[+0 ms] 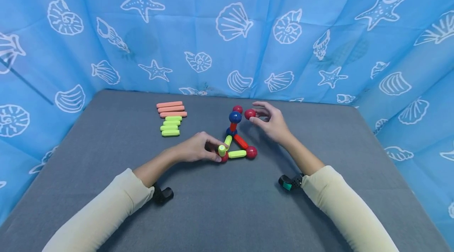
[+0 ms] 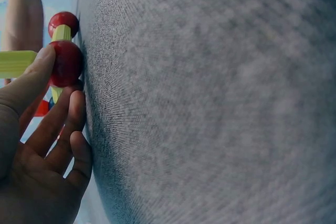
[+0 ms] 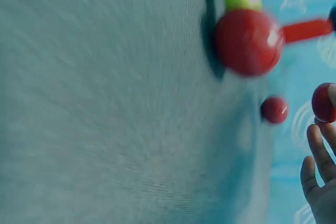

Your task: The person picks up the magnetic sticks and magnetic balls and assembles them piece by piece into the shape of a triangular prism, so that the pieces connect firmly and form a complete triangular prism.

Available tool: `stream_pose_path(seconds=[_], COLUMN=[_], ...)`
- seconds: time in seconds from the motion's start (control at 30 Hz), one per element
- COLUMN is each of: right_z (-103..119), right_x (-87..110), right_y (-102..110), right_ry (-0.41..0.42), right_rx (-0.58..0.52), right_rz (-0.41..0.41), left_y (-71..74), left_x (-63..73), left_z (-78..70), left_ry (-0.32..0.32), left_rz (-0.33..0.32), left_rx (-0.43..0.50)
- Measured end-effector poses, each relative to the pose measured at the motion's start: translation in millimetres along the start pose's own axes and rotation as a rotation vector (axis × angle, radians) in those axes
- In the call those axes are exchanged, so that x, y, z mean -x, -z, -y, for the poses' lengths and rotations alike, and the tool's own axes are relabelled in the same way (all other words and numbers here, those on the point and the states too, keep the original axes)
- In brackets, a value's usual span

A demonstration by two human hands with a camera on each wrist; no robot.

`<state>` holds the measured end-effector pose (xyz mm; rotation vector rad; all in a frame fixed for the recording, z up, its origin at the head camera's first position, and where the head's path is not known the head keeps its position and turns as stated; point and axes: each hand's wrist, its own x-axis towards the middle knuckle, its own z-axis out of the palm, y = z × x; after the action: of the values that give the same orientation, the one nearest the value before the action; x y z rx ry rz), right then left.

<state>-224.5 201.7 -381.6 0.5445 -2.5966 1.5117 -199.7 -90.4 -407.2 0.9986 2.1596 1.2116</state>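
Note:
A triangle of sticks and balls lies on the grey table. My left hand [image 1: 196, 148] pinches its near-left red ball [image 2: 67, 64] between thumb and fingers. From that ball a yellow-green stick [image 1: 222, 150] points up. Another yellow-green stick [image 1: 237, 154] joins it to a second red ball [image 1: 251, 152], and a red stick [image 1: 241, 141] runs on to the far corner. There, a short red stick [image 1: 233, 126] stands upright with a blue ball [image 1: 235, 117] on top. Just right of that, my right hand [image 1: 274, 124] holds a loose red ball [image 1: 250, 114] in its fingertips, above the table.
Behind the blue ball lies another red ball [image 1: 237, 108]. At the back left are several orange sticks [image 1: 171, 109] and, nearer, several yellow-green sticks [image 1: 170, 128] in a row. A blue curtain [image 1: 198, 39] with shell prints hangs along the table's far edge.

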Motion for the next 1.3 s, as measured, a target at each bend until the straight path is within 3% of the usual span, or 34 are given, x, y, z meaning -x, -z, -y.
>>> stream_pose_path(seconds=[0.23,0.43,0.7,1.3], right_z=[40,64,66,59], right_x=[24.3,35.3,41.6,39.8], right_y=[3,-15,-39,-34], right_ry=[0.180,0.289,0.306,0.252], right_rx=[-0.086,-0.105,-0.102,-0.090], right_rz=[0.015,0.165,0.326,0.332], left_y=[1.1,1.5,-0.1,0.3], left_x=[0.2,1.3,0.2,0.8], left_z=[-0.2,1.0,-1.5,-1.7], left_ry=[-0.012,-0.008,-0.018,-0.023], left_rz=[0.002,-0.009,-0.015,0.004], left_rx=[-0.004,-0.039,-0.055,-0.033])
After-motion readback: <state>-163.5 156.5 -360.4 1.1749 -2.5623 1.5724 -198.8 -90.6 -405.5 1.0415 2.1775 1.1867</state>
